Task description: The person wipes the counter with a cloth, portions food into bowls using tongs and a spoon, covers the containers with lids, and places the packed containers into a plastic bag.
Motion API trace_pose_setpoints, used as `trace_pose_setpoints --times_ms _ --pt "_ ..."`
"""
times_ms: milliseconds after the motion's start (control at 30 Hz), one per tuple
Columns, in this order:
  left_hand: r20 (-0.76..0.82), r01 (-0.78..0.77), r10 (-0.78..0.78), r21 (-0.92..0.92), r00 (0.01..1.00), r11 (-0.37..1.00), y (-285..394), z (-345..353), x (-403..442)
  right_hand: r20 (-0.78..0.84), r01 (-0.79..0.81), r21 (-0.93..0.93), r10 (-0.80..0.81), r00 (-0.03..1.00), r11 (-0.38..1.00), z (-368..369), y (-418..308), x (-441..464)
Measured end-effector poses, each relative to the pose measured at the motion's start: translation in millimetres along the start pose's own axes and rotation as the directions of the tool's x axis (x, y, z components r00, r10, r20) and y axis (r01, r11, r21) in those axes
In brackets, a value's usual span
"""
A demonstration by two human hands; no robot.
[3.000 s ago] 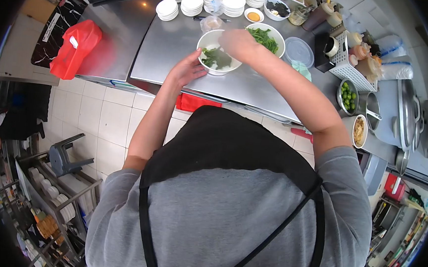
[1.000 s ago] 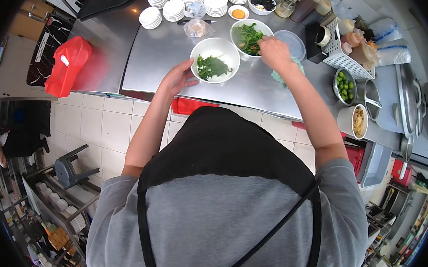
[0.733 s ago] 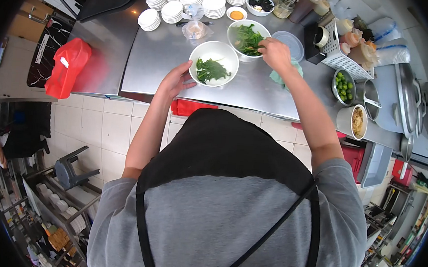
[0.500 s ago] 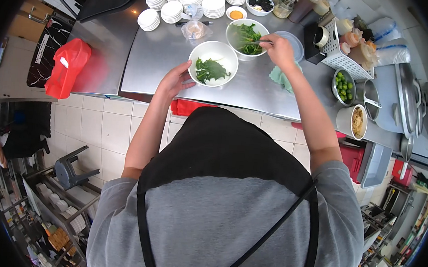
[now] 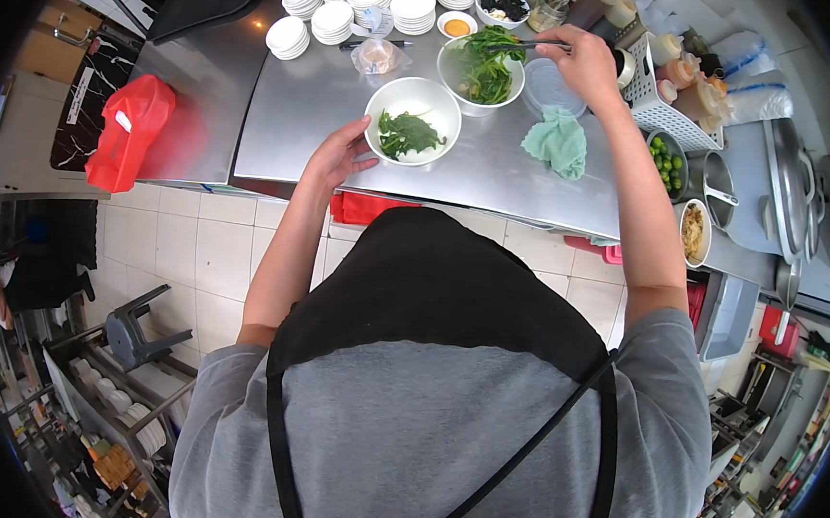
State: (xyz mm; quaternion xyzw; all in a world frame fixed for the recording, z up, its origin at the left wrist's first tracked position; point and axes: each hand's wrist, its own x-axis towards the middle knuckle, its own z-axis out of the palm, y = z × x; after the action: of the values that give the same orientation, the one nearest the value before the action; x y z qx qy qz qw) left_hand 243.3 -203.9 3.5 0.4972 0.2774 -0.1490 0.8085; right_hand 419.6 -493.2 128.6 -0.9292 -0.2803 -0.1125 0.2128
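1. Thumb and fingers of the left hand (image 5: 334, 155) are spreading apart against the near bowl (image 5: 415, 92), probably to steady it.
2. Leaves (image 5: 408, 135) are lying loosely inside that bowl, bunching toward its left side.
3. Behind and to the right, the far bowl (image 5: 473, 110) is sitting close by, perhaps keeping the reach short; greens (image 5: 491, 76) are heaping above its rim.
4. A dark, slender utensil (image 5: 527, 45) is meeting those greens, its long axis running nearly sideways, its tip pointing left.
5. The right hand (image 5: 587, 67) is pinching the utensil's other end; I cannot tell how its lower fingers are curling.
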Motion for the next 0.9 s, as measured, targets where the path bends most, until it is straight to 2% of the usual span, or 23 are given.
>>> trace_pose_setpoints --times_ms 100,167,267,367,400,433,467,500,533,567,600,667,700,733,767,800,833,900 --pt "0.025 -0.003 0.003 0.010 1.000 1.000 -1 -2 2 -0.037 0.063 0.040 -0.061 0.997 0.997 -13 1 4" --pt "0.039 -0.005 0.005 0.014 0.999 1.000 0 -5 2 -0.011 0.023 0.012 -0.023 1.000 1.000 -30 -17 4" --pt "0.038 -0.002 0.002 0.002 0.999 1.000 0 -5 2 -0.017 0.106 0.013 -0.106 0.994 0.994 -36 -29 4" --pt "0.023 0.003 -0.002 -0.036 1.000 0.999 2 -9 8 0.021 0.190 0.111 -0.193 0.981 0.975 -29 -54 0" --pt "-0.119 -0.130 0.142 0.101 0.983 0.986 5 -14 16 0.078 0.215 0.118 -0.225 0.971 0.969 -19 -67 -6" --pt "-0.237 -0.238 0.298 0.251 0.925 0.938 9 -17 22 0.133 0.242 0.125 -0.258 0.957 0.962 -7 -78 -10" --pt "-0.272 -0.368 0.572 0.541 0.774 0.756 18 -12 25 0.211 0.278 0.103 -0.294 0.932 0.955 10 -84 -13" --pt "-0.205 -0.394 0.798 0.783 0.567 0.481 33 -3 25 0.288 0.316 0.083 -0.326 0.901 0.945 29 -89 -17" --pt "-0.037 -0.388 0.941 0.905 0.336 0.174 49 7 25 0.412 0.332 -0.033 -0.290 0.864 0.943 46 -96 -21" --pt "0.178 -0.294 0.979 0.945 0.104 -0.141 65 15 27 0.525 0.357 -0.147 -0.233 0.819 0.922 55 -103 -24" --pt "0.179 -0.293 0.979 0.945 0.097 -0.144 77 18 31 0.520 0.361 -0.148 -0.237 0.820 0.921 57 -105 -26" --pt "0.480 -0.137 0.871 0.875 0.108 -0.465 97 20 41 0.413 0.382 -0.043 -0.332 0.848 0.923 55 -110 -29" --pt "0.479 -0.132 0.872 0.875 0.104 -0.465 103 20 45 0.410 0.387 -0.043 -0.337 0.847 0.921 52 -112 -29" --pt "0.204 -0.316 0.922 0.944 0.329 -0.096 108 20 50 0.435 0.403 -0.091 -0.328 0.839 0.911 48 -113 -29" --pt "-0.033 -0.386 0.817 0.869 0.576 0.308 113 19 54 0.457 0.416 -0.138 -0.314 0.832 0.899 45 -112 -30" --pt "-0.128 -0.509 0.759 0.669 0.639 0.542 114 14 64 0.452 0.413 -0.136 -0.314 0.835 0.901 46 -111 -33" --pt "-0.125 -0.510 0.760 0.671 0.637 0.538 117 13 62 0.397 0.397 -0.109 -0.326 0.858 0.911 47 -108 -37" --pt "-0.162 -0.447 0.567 0.458 0.808 0.768 118 12 57 0.342 0.383 -0.080 -0.336 0.878 0.920 49 -105 -42"
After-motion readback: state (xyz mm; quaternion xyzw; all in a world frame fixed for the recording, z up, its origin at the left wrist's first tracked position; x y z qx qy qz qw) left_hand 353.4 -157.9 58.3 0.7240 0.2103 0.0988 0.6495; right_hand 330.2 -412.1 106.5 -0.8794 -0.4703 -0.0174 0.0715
